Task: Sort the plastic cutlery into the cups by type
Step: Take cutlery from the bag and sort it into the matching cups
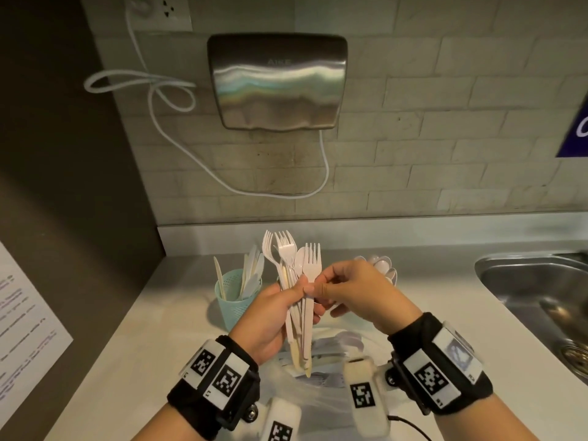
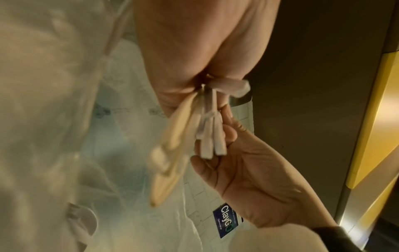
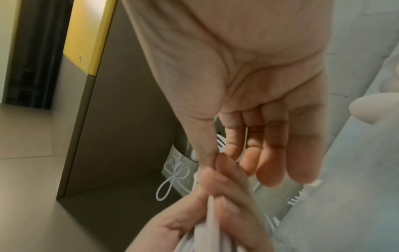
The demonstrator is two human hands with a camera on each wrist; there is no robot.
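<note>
My left hand (image 1: pixel 286 300) grips a bunch of white and cream plastic cutlery (image 1: pixel 294 265) upright above the counter: several forks and one spoon, heads up. My right hand (image 1: pixel 321 289) pinches the neck of the rightmost fork (image 1: pixel 311 262) between thumb and forefinger, right beside my left thumb. In the left wrist view the handle ends (image 2: pixel 207 136) hang below my left palm. A teal perforated cup (image 1: pixel 235 300) at the left holds knives (image 1: pixel 251 275). Spoon bowls (image 1: pixel 383 265) show behind my right hand; what they stand in is hidden.
A clear plastic bag (image 1: pixel 327 354) with more cutlery lies on the white counter (image 1: pixel 143 345) under my hands. A steel sink (image 1: pixel 541 288) is at the right. A hand dryer (image 1: pixel 276 81) with a looped cord hangs on the tiled wall above.
</note>
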